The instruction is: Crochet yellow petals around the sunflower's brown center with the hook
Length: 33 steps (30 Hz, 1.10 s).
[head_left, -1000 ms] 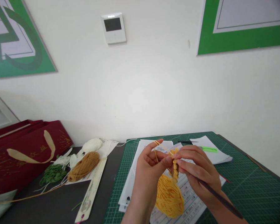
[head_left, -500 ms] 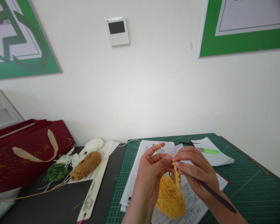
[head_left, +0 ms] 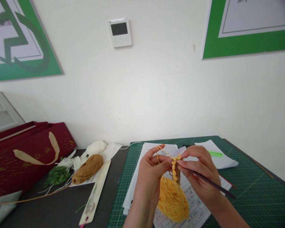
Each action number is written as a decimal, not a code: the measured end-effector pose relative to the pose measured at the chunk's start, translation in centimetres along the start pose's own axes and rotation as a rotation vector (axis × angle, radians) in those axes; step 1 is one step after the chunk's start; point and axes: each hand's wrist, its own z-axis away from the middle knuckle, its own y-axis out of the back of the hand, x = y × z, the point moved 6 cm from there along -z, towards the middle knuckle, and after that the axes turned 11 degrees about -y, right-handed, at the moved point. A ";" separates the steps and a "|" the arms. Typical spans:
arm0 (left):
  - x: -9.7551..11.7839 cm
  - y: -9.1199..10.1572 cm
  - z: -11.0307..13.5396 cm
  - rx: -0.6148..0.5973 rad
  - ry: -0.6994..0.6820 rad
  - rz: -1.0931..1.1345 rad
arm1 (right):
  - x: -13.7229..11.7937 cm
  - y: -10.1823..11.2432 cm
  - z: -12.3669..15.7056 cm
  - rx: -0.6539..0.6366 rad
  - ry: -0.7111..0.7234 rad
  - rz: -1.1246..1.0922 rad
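Green cutting mat (head_left: 254,193) covers the tabletop (head_left: 57,210); above it, the right hand (head_left: 200,172) grasps a dark crochet hook (head_left: 210,181), the left hand (head_left: 148,171) pinches a short knobbly yellow chain (head_left: 174,167), a large yarn ball (head_left: 172,199) sits just below, and a tan skein (head_left: 87,168) lies farther off

- The tip of the dark slender rod (head_left: 211,183) is hidden inside the right hand (head_left: 198,171).
- Printing on the paper form (head_left: 196,202) is too small to read.
- The left forearm (head_left: 135,218) is cut off by the bottom edge.
- The maroon gift bag (head_left: 38,155) is cut off by the left edge.
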 end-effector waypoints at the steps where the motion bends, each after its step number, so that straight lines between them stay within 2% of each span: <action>1: 0.1 0.0 0.0 0.004 -0.004 0.001 | 0.3 0.0 0.1 0.019 -0.038 0.002; 4: 0.2 0.0 0.0 0.014 -0.006 0.038 | 1.1 -0.4 0.3 -0.006 -0.108 -0.142; 7: 0.0 -0.2 0.0 -0.006 0.034 0.082 | 1.3 -0.9 0.6 -0.057 -0.089 -0.325; 10: -0.2 -0.3 0.0 -0.008 0.031 0.073 | 0.3 -1.1 1.2 -0.008 0.058 -0.182; 12: 0.2 -0.2 0.0 0.014 -0.078 -0.023 | -0.3 -1.3 1.6 0.041 0.114 -0.016; 15: 1.2 -0.2 0.2 0.012 -0.325 -0.316 | -0.2 -1.5 1.7 0.069 0.019 0.071; 19: 1.0 -0.5 0.4 -0.055 -0.396 -0.507 | 0.5 -1.0 1.9 0.084 -0.094 0.029; 21: 0.9 -0.5 0.4 -0.073 -0.392 -0.516 | 1.3 -0.7 2.0 0.107 -0.221 -0.052; 24: 1.1 -0.5 0.4 -0.077 -0.376 -0.465 | 2.8 -0.7 2.3 0.143 -0.504 -0.255; 29: 1.0 -0.8 0.3 -0.106 -0.261 -0.219 | 4.5 -2.4 2.4 0.105 -0.931 -0.809; 33: 0.8 -0.6 0.2 -0.071 -0.233 -0.126 | 4.2 -3.9 2.3 0.008 -1.100 -1.071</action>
